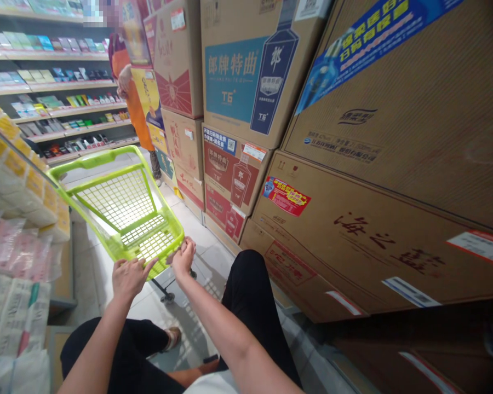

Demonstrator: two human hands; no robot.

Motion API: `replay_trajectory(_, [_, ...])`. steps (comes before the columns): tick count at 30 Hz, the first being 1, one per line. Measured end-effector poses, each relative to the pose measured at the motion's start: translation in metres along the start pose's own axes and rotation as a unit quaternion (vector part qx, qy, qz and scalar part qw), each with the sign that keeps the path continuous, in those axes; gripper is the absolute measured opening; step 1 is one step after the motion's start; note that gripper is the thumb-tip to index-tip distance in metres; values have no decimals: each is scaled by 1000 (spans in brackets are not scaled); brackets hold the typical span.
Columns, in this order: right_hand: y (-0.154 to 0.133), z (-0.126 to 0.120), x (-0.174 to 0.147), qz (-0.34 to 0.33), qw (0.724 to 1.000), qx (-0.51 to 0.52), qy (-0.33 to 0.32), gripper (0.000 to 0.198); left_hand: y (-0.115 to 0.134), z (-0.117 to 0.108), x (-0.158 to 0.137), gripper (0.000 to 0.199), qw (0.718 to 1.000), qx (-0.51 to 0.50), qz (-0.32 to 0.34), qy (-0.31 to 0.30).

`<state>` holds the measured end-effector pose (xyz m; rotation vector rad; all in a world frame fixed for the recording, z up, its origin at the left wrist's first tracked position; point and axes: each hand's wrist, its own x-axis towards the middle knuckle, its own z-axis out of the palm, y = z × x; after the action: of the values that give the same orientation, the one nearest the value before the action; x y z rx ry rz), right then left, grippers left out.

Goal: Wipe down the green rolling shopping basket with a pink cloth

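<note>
A lime-green shopping cart with a plastic lattice basket stands in front of me, slightly left of centre. My left hand is closed over the near rim of the cart, its forefinger stretched along the edge. Around the right end of the same rim, the fingers of my right hand are wrapped. Below my hands, part of the dark frame and a caster wheel show on the tiled floor.
Tall stacks of cardboard liquor cartons line the right side closely. Yellow-and-white packages are piled at left. Beyond the cart, a person in an orange garment stands beside the cartons. Shelves of small goods stand behind.
</note>
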<state>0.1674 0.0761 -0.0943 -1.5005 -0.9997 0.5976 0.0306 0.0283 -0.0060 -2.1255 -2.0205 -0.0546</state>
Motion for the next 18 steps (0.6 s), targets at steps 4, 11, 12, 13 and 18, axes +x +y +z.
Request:
replay_trajectory(4, [-7,7,-40,11,999,29,-23,50,26,3,9,64,1000,10,-11,6])
replay_trajectory(11, [-17,-15,-32,37,996,80,-26,33,48,3,8,63,1000,12,-2,7])
replay_trajectory(12, [-20,-19,-27,34,996,83,-20,32,51,2,6,63,1000,13,-2,5])
replay_trajectory(13, [-22,-24,-23,27,996,83,-15,33,53,1,5,63,1000,16,-7,2])
replay_trajectory(18, [-19,-34,-10,-27,998,55,5,42,70,-7,0,65,998,27,-47,-12])
